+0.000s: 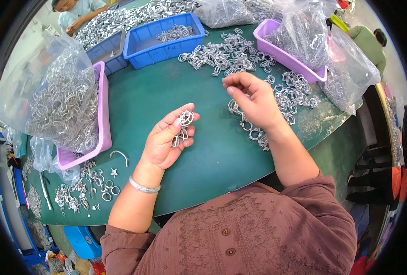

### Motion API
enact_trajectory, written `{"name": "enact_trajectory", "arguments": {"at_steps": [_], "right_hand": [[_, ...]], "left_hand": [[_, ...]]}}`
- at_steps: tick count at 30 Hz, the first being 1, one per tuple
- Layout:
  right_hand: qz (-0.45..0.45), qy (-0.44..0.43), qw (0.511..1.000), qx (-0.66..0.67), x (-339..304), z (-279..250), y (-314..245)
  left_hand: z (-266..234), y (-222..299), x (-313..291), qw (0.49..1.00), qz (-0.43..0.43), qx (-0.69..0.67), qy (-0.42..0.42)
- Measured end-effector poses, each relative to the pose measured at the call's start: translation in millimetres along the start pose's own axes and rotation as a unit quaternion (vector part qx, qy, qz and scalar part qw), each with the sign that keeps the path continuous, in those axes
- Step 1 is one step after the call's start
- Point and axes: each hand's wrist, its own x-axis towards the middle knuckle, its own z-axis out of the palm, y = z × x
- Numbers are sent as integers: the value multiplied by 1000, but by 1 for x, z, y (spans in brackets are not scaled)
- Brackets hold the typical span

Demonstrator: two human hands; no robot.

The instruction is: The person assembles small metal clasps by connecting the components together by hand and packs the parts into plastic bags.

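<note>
My left hand (pixel 160 142), with a pale bangle at the wrist, is closed on a few silver-grey metal ring pieces (pixel 186 118). They sit between the thumb and fingers, above the green table (pixel 189 169). My right hand (pixel 254 97) hovers by the near left part of a loose heap of similar ring pieces (pixel 231 51). Its fingers are bent, and the thumb stands a little apart from them. I see nothing held there. More ring pieces (pixel 256 134) lie beneath the right wrist and forearm.
A purple tray (pixel 105 110) with a bulging clear bag stands left; another purple tray (pixel 286 55) with bags stands back right. Blue bins (pixel 164 49) line the back. Small rings and stars (pixel 106 187) and a curved strip (pixel 121 156) lie front left. A person (pixel 77 13) sits across.
</note>
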Motion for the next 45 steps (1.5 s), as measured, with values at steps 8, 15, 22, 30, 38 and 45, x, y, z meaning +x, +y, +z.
{"name": "enact_trajectory", "arguments": {"at_steps": [8, 15, 22, 30, 38, 45], "right_hand": [[-82, -75, 939, -325, 11, -33, 3], [-92, -169, 840, -508, -2, -20, 5], [-110, -202, 867, -443, -1, -12, 7], [26, -232, 963, 135, -7, 14, -10], [-18, -239, 960, 146, -15, 26, -4], [-4, -190, 975, 114, -16, 25, 2]], "left_hand": [[1, 2, 2, 999, -7, -38, 20], [-7, 0, 1, 992, -9, -121, -32], [2, -1, -1, 995, -51, 49, 75], [12, -2, -2, 986, -106, 106, 71], [17, -8, -5, 992, -24, 115, 43], [17, -12, 0, 865, 187, 444, 141]]}}
